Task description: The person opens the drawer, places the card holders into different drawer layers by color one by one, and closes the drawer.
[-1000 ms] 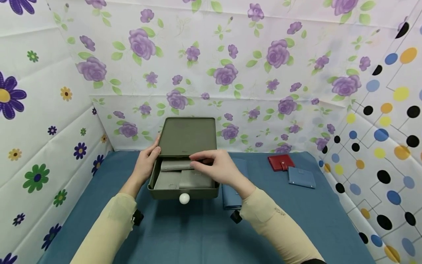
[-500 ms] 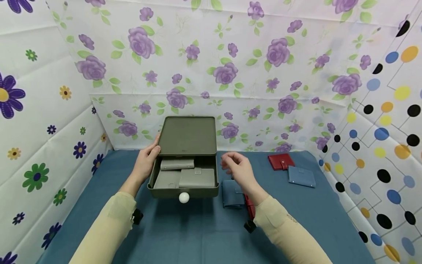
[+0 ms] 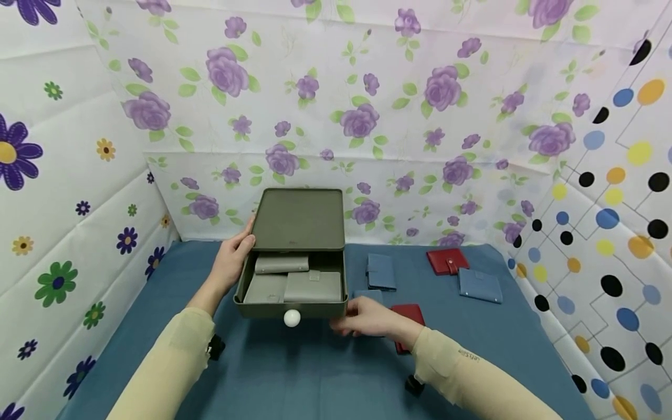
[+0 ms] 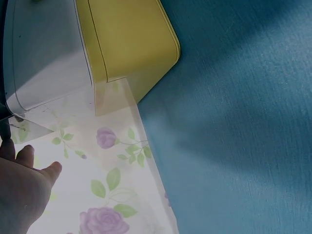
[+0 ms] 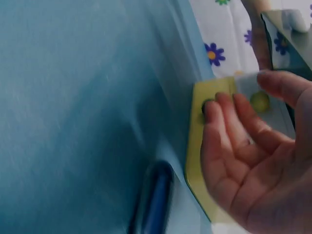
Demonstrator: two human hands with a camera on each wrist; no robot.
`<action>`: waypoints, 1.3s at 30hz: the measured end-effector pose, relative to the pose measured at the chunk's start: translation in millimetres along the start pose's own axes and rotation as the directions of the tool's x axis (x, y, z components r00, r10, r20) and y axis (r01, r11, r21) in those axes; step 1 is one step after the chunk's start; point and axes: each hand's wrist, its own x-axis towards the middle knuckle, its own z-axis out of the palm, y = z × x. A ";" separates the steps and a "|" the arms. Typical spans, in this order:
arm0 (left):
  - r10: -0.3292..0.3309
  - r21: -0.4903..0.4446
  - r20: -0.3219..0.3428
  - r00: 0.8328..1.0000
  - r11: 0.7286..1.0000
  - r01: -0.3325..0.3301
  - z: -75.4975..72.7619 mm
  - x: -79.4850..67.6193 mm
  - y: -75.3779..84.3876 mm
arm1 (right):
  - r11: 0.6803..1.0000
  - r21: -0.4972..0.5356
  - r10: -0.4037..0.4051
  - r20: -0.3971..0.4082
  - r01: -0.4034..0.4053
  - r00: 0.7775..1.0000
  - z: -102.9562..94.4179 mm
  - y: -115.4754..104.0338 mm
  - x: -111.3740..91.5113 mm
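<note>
An olive drawer box (image 3: pixel 299 219) stands in the head view with its drawer (image 3: pixel 257 311) pulled out; a white knob (image 3: pixel 291 318) is on the drawer's front. Inside lie grey wallets: one at the back (image 3: pixel 282 264), one at the front left (image 3: pixel 263 290) and one at the front right (image 3: pixel 314 287). My left hand (image 3: pixel 231 254) rests against the box's left side, thumb near the top's front corner. By the drawer's front right corner is my right hand (image 3: pixel 367 318), its fingers loosely bent and holding nothing, as the right wrist view also shows.
Right of the box are two blue wallets, one farther back (image 3: pixel 381 272) and one partly behind my right hand (image 3: pixel 370 296). A red wallet (image 3: pixel 412 315) lies under my right wrist. Farther right, another red wallet (image 3: pixel 447 261) touches a blue one (image 3: pixel 480 284). Patterned cloth walls enclose the table.
My right hand has left the wallets in the drawer, swung right, then come down and toward me to the drawer's front right corner. My left hand and the drawer have stayed put.
</note>
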 end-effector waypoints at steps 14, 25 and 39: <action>-0.021 0.002 -0.008 1.000 1.000 0.021 0.0 0.0 3.0 | 0.961 0.277 -0.082 0.353 -0.020 0.932 33.3 -21.5 -0.9; -0.018 0.002 -0.011 1.000 1.000 0.018 0.8 -0.8 4.3 | 0.872 0.467 -0.021 0.340 -0.149 0.940 58.3 -31.3 -3.8; -0.015 -0.007 -0.012 1.000 1.000 0.015 1.6 -0.6 4.3 | 0.740 0.644 0.082 0.201 -0.195 0.976 74.6 -47.4 -3.3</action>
